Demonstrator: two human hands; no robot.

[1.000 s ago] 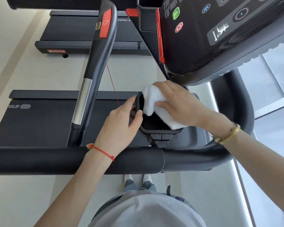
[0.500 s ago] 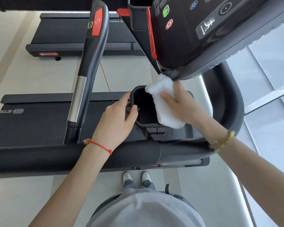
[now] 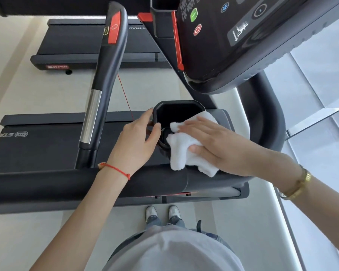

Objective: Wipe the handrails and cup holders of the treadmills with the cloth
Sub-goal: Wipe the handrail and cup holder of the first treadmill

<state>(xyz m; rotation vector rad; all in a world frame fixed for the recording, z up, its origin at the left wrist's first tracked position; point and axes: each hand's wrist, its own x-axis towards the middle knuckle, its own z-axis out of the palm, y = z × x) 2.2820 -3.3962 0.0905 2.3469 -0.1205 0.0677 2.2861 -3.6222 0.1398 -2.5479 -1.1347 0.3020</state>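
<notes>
Cloth (image 3: 186,153): under flat right hand (image 3: 213,141), pressed on cup holder (image 3: 176,106) rim.
Left hand (image 3: 137,141): grips holder's side.

White cloth (image 3: 181,153) draped over black cup holder (image 3: 177,108) rim, above handrail (image 3: 67,182)

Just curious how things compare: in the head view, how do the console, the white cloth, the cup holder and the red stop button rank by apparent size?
Largest to smallest:
1. Console, though nearness to the camera inflates it.
2. White cloth and cup holder: look alike, unranked.
3. Red stop button.
</notes>
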